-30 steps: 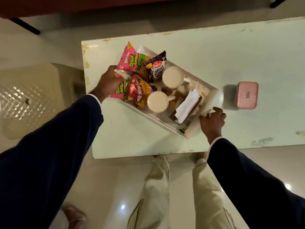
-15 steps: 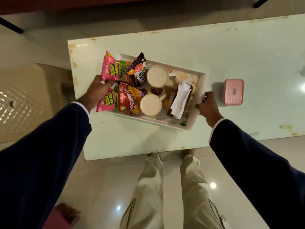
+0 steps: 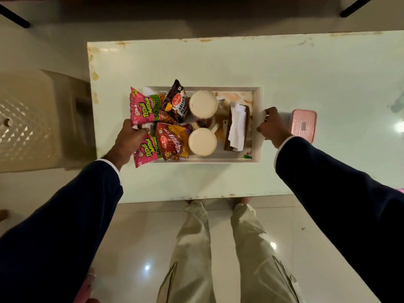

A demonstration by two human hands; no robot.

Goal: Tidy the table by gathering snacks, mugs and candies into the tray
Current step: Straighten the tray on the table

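Near edge: person's legs in light trousers (image 3: pixel 196 248) stand at the pale table (image 3: pixel 306 68), dark sleeves reaching in from both sides. White tray (image 3: pixel 257 154) sits on the table toward its left end, long side parallel to the near edge. Left hand (image 3: pixel 129 138) fingers curl over the tray's left end, gripping it between the two pink snack packs. Right hand (image 3: pixel 272 125) fingers curl around the tray's right rim, gripping it. Inside the tray, near row: pink snack pack (image 3: pixel 147 153) overhanging the left corner, red-yellow snack pack (image 3: pixel 173 143), mug (image 3: pixel 202 141). Right part: white napkins (image 3: pixel 237 127) on a dark holder. Far row: second pink snack pack (image 3: pixel 142 106), dark peanut pack (image 3: pixel 178 101), second mug (image 3: pixel 203 103). Pink lidded box (image 3: pixel 303 124) on the table just right of the right hand, outside the tray. Beige plastic stool (image 3: pixel 26 119) left of the table.
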